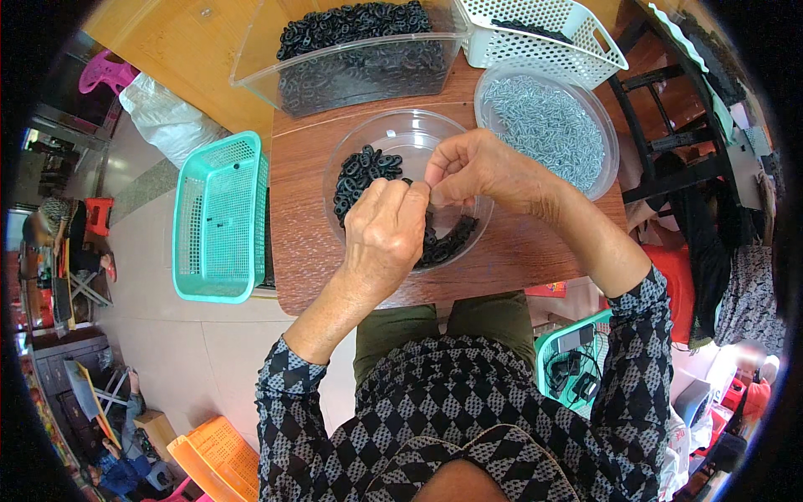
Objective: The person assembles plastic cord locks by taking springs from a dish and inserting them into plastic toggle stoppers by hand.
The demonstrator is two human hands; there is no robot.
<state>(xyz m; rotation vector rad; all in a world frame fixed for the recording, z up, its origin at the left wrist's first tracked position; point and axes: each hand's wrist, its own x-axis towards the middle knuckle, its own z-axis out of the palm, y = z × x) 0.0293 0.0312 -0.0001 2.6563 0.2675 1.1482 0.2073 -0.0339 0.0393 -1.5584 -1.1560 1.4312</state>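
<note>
Both my hands meet over a round clear tub (341, 142) on the wooden table. My left hand (385, 224) is closed, and a bit of a small black piece (407, 181) shows at its fingertips. My right hand (485, 171) pinches thumb to fingers right beside it; whatever lies in that pinch is hidden or too small to name. Black oval ring-like pieces (365, 173) are heaped at the tub's left side, and more black pieces (452, 243) lie along its near side. Right of it, a round clear tub (611, 163) holds many small silver screws (548, 125).
At the table's back stands a clear bin (360, 88) of black pieces, beside a white perforated basket (602, 63). A green basket (247, 284) is left of the table (293, 251). Another green basket (544, 351) with devices and cables sits below right. Orange baskets (217, 456) are lower left.
</note>
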